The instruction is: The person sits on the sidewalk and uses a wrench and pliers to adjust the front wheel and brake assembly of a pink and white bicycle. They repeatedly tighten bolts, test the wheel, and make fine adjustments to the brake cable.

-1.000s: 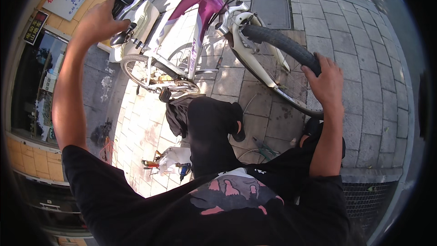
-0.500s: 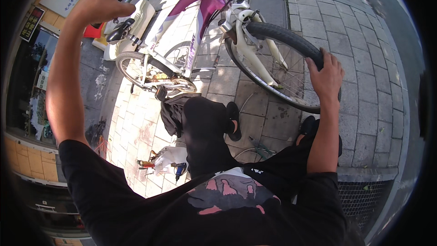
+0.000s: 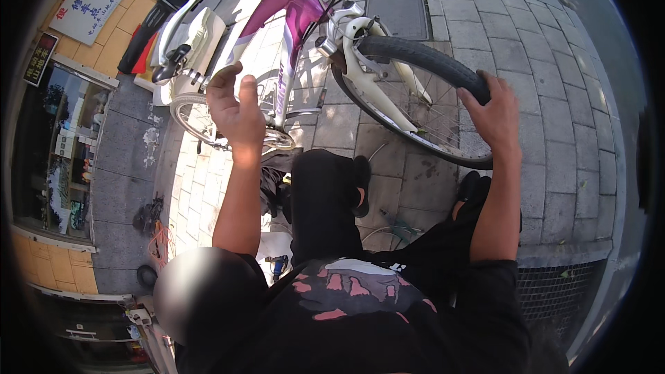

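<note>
A white and purple bicycle [image 3: 299, 14] stands in front of me, its front wheel angled toward my right. My right hand [image 3: 495, 114] is closed over the black tyre [image 3: 422, 57] of that wheel, with the thumb on the inner side. In the air, before the rear part of the bicycle, my left hand [image 3: 237, 112] is raised with its fingers apart and nothing in them. It partly hides the frame and rear wheel [image 3: 187, 112]. The white fork [image 3: 374, 90] runs down to the front hub.
A white bag [image 3: 277, 244] and a blue-black tool [image 3: 279, 265] lie by my leg. Greenish wire or tubing [image 3: 402, 230] is on the paving between my feet. A metal grating [image 3: 557, 298] lies at the right; a shop window [image 3: 59, 152] is on the left.
My left hand has come down and to the right, away from the handlebar area. My right hand stays on the tyre. The view has shifted slightly.
</note>
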Available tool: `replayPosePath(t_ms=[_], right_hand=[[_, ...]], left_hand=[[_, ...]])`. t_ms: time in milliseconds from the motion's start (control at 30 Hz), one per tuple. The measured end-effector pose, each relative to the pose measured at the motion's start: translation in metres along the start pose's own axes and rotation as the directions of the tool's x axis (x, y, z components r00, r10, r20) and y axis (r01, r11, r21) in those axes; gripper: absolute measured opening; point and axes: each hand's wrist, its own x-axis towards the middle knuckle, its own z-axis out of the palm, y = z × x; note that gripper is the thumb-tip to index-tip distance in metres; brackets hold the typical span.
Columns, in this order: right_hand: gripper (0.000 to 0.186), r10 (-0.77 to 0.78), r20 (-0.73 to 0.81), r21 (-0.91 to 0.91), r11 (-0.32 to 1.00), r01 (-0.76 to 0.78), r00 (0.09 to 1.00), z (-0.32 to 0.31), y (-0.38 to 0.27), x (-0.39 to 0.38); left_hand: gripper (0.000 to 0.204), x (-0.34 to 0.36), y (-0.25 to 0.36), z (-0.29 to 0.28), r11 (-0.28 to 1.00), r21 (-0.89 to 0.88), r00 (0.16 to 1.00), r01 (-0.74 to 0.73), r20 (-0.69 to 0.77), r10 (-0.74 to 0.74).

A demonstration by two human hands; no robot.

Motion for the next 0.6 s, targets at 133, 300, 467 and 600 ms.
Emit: replayPosePath(t_ms=[133, 300, 467, 600], right_hand=[[0.057, -0.027, 0.046, 0.105, 0.994, 0.022, 0.999, -0.007, 0.001, 0.001], [0.056, -0.018, 0.12, 0.157, 0.988, -0.001, 0.993, -0.014, -0.008, 0.001], [0.054, -0.085, 0.114, 0.068, 0.995, 0.077, 0.99, -0.014, 0.007, 0.019], [0.054, -0.042, 0.179, -0.022, 0.999, 0.047, 0.983, -0.035, 0.017, 0.016]], left_hand=[[0.081, -0.105, -0.084, 0.099, 0.788, 0.23, 0.615, 0.571, 0.515, -0.597], [0.043, -0.128, -0.15, 0.181, 0.417, -0.115, 0.416, 0.902, 0.493, -0.764], [0.021, -0.121, -0.119, 0.213, 0.317, -0.29, 0.407, 0.903, 0.341, -0.847], [0.019, -0.112, -0.126, 0.211, 0.292, -0.353, 0.414, 0.889, 0.348, -0.841]])
